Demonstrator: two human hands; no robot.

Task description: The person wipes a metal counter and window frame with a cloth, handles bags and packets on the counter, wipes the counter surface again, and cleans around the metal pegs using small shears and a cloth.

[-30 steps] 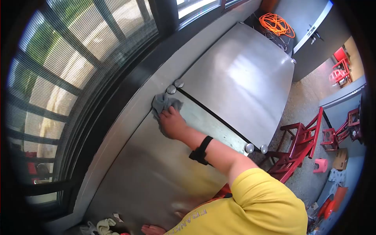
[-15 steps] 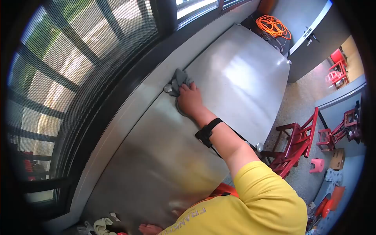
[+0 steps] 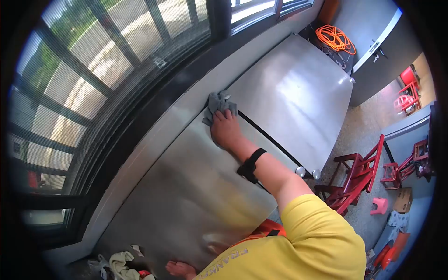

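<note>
While the right arm (image 3: 274,178) is outstretched, its palm-down hand (image 3: 226,131) holds cloth (image 3: 218,103)

Grey cloth (image 3: 217,103) bunched at the far left corner

Under my right hand (image 3: 226,129) I have the cloth, dull grey and crumpled, its folds standing up loosely beyond my fingertips. It lies at the far left corner of the surface (image 3: 182,182), by the left edge. The surface is a broad, flat sheet of silvery-grey metal, with a blurred yellow reflection towards its near right.
</note>
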